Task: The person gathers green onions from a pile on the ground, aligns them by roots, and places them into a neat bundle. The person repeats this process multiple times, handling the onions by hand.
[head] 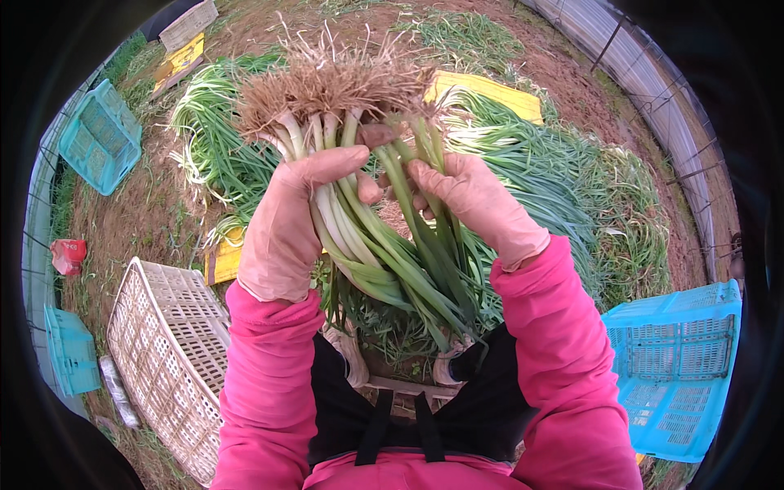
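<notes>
My left hand [294, 214], in a thin pale glove, is closed round a bunch of leafy green stalks with white bases [343, 226], like green garlic or leeks. Their brown, shaggy roots [331, 86] point away from me. My right hand [471, 196], gloved alike, pinches a few more green stalks [435, 239] between thumb and fingers, just right of the bunch. The leaves of both hang down towards my knees and overlap. Some fingers of both hands are hidden behind the stalks.
Piles of the same green plants lie on the soil at left [226, 135] and right [533, 171], near yellow boards [490, 95]. A cream plastic basket [165, 343] stands left, a blue crate [674, 367] right. More blue crates [101, 138] are at far left.
</notes>
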Demonstrator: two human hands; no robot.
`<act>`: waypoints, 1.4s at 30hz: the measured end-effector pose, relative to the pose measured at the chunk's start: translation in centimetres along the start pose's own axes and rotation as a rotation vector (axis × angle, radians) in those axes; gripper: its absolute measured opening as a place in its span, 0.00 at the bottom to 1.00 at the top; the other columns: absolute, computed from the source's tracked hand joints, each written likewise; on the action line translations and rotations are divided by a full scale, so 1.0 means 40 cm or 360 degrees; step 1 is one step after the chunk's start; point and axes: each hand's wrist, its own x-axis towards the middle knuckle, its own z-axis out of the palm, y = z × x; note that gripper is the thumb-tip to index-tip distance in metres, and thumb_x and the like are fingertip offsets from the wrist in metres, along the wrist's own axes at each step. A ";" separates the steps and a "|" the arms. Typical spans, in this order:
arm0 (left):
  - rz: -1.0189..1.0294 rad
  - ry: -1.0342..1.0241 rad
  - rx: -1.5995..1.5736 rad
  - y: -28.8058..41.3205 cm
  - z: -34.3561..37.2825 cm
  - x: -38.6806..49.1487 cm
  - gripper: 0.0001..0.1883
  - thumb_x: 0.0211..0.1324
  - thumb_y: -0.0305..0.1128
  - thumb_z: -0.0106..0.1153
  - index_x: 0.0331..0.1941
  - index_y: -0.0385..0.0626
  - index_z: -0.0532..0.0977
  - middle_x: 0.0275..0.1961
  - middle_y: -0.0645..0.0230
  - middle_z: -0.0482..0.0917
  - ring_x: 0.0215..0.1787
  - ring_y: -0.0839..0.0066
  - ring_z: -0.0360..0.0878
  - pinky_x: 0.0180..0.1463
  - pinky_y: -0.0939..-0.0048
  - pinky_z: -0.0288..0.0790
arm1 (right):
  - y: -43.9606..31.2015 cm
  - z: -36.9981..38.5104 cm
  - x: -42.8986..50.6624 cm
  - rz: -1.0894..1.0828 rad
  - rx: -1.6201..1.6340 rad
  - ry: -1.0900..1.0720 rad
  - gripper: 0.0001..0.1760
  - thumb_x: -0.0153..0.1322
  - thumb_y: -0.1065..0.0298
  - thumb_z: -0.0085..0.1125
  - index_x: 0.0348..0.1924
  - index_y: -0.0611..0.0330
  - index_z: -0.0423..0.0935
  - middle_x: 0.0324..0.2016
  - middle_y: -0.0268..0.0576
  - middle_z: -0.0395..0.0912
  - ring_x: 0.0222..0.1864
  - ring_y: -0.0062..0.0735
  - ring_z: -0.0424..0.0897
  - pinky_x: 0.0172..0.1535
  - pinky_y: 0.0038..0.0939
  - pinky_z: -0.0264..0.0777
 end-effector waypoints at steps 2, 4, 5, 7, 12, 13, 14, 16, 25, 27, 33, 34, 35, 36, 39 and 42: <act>0.0035 -0.0117 -0.0012 -0.003 0.001 -0.006 0.16 0.58 0.36 0.53 0.43 0.35 0.78 0.26 0.65 0.76 0.33 0.70 0.78 0.41 0.73 0.73 | 0.003 -0.002 -0.002 0.0031 0.0117 -0.0109 0.19 0.76 0.54 0.53 0.45 0.63 0.80 0.27 0.33 0.79 0.28 0.18 0.74 0.33 0.23 0.70; 0.0006 -0.0101 0.0005 0.000 0.000 -0.006 0.16 0.58 0.38 0.52 0.39 0.35 0.78 0.27 0.64 0.76 0.33 0.70 0.77 0.42 0.73 0.73 | 0.003 -0.009 -0.002 0.0046 0.0078 -0.0169 0.19 0.76 0.53 0.53 0.45 0.62 0.80 0.28 0.33 0.79 0.29 0.18 0.74 0.34 0.23 0.71; -0.0013 -0.0090 0.0053 0.001 0.000 -0.006 0.16 0.57 0.38 0.52 0.37 0.34 0.77 0.27 0.63 0.76 0.33 0.70 0.77 0.42 0.73 0.73 | 0.003 -0.013 -0.002 0.0023 0.0072 -0.0215 0.20 0.76 0.53 0.53 0.45 0.62 0.80 0.28 0.33 0.79 0.30 0.18 0.74 0.34 0.23 0.71; -0.0030 -0.0145 0.0124 0.002 0.001 -0.007 0.16 0.57 0.39 0.52 0.33 0.35 0.77 0.26 0.63 0.75 0.34 0.70 0.77 0.42 0.72 0.73 | 0.003 -0.023 0.000 -0.0017 0.0044 -0.0296 0.21 0.76 0.52 0.53 0.46 0.62 0.80 0.30 0.33 0.80 0.31 0.19 0.74 0.36 0.24 0.71; 0.0063 -0.0162 0.0134 -0.010 0.008 -0.009 0.15 0.55 0.40 0.52 0.27 0.37 0.75 0.25 0.64 0.74 0.33 0.70 0.75 0.40 0.71 0.71 | 0.014 -0.040 -0.004 0.0012 -0.0139 -0.0461 0.23 0.76 0.50 0.53 0.50 0.62 0.79 0.37 0.35 0.81 0.40 0.21 0.75 0.46 0.26 0.70; 0.0087 -0.0242 0.0164 -0.009 0.006 -0.008 0.15 0.55 0.40 0.53 0.27 0.37 0.75 0.24 0.64 0.73 0.33 0.70 0.75 0.39 0.71 0.71 | 0.017 -0.041 -0.006 0.0041 -0.0169 -0.0506 0.24 0.75 0.49 0.53 0.51 0.62 0.79 0.38 0.35 0.81 0.42 0.22 0.75 0.48 0.27 0.69; 0.0111 -0.0320 0.0195 -0.008 0.004 -0.006 0.15 0.55 0.40 0.53 0.27 0.37 0.75 0.24 0.64 0.73 0.33 0.70 0.74 0.38 0.71 0.70 | 0.018 -0.042 -0.009 0.0082 -0.0191 -0.0513 0.26 0.75 0.48 0.53 0.55 0.62 0.77 0.40 0.37 0.82 0.45 0.23 0.75 0.53 0.28 0.67; 0.0030 -0.0257 0.0108 -0.005 -0.003 -0.004 0.15 0.55 0.40 0.53 0.27 0.37 0.74 0.23 0.65 0.72 0.33 0.70 0.74 0.37 0.71 0.69 | 0.012 -0.046 -0.015 -0.0080 -0.0094 -0.0464 0.25 0.76 0.51 0.53 0.56 0.62 0.75 0.40 0.38 0.82 0.45 0.23 0.76 0.51 0.27 0.69; 0.0066 -0.0216 0.0119 -0.009 0.006 -0.003 0.15 0.55 0.40 0.54 0.24 0.38 0.72 0.23 0.65 0.71 0.30 0.71 0.72 0.35 0.71 0.66 | -0.069 -0.053 -0.036 -0.0191 -0.0279 0.0144 0.21 0.77 0.52 0.52 0.51 0.61 0.76 0.28 0.30 0.78 0.26 0.14 0.71 0.31 0.16 0.65; 0.0010 -0.0181 0.0138 -0.008 0.013 -0.005 0.15 0.55 0.40 0.54 0.23 0.38 0.72 0.23 0.65 0.72 0.30 0.71 0.72 0.35 0.72 0.66 | -0.044 -0.020 -0.026 -0.0335 -0.0219 0.0039 0.21 0.77 0.51 0.52 0.51 0.60 0.76 0.26 0.27 0.75 0.26 0.13 0.69 0.31 0.16 0.63; -0.0089 -0.0266 0.0169 0.007 0.013 -0.002 0.15 0.55 0.39 0.54 0.23 0.38 0.73 0.23 0.65 0.73 0.33 0.70 0.74 0.40 0.71 0.68 | 0.002 -0.002 -0.001 -0.0506 0.0168 0.0061 0.20 0.78 0.55 0.49 0.51 0.63 0.77 0.34 0.27 0.77 0.37 0.14 0.73 0.43 0.18 0.70; -0.0067 -0.0242 0.0186 0.004 0.013 -0.002 0.15 0.55 0.39 0.55 0.23 0.39 0.74 0.24 0.65 0.73 0.33 0.70 0.74 0.40 0.71 0.68 | -0.001 -0.008 -0.004 -0.0418 0.0115 0.0049 0.20 0.78 0.54 0.49 0.51 0.63 0.77 0.33 0.27 0.77 0.37 0.13 0.72 0.42 0.18 0.70; -0.0046 -0.0219 0.0201 0.002 0.013 0.000 0.14 0.55 0.39 0.55 0.23 0.39 0.74 0.24 0.65 0.73 0.34 0.70 0.74 0.40 0.70 0.69 | -0.005 -0.012 -0.006 -0.0286 0.0044 0.0074 0.21 0.78 0.54 0.49 0.49 0.63 0.78 0.32 0.27 0.77 0.36 0.13 0.72 0.41 0.18 0.70; -0.0025 -0.0210 0.0170 -0.003 0.013 -0.001 0.14 0.54 0.39 0.55 0.24 0.38 0.74 0.24 0.65 0.74 0.34 0.70 0.75 0.41 0.70 0.69 | -0.009 -0.016 -0.009 -0.0225 0.0000 0.0015 0.21 0.78 0.53 0.49 0.48 0.63 0.79 0.31 0.28 0.78 0.36 0.13 0.72 0.40 0.18 0.69; 0.0054 -0.0246 0.0140 -0.014 0.010 -0.004 0.13 0.52 0.38 0.56 0.26 0.38 0.75 0.24 0.64 0.74 0.35 0.69 0.75 0.42 0.69 0.69 | -0.013 -0.011 -0.014 -0.0013 -0.0013 -0.0082 0.22 0.78 0.52 0.48 0.44 0.65 0.80 0.30 0.29 0.78 0.35 0.14 0.71 0.38 0.20 0.69; 0.0146 -0.0379 0.0260 -0.016 0.005 0.007 0.12 0.51 0.37 0.56 0.28 0.38 0.75 0.24 0.64 0.75 0.35 0.68 0.76 0.42 0.69 0.70 | -0.001 0.005 -0.011 -0.0314 -0.0013 -0.0138 0.24 0.79 0.51 0.46 0.43 0.66 0.80 0.30 0.30 0.78 0.34 0.15 0.70 0.38 0.22 0.68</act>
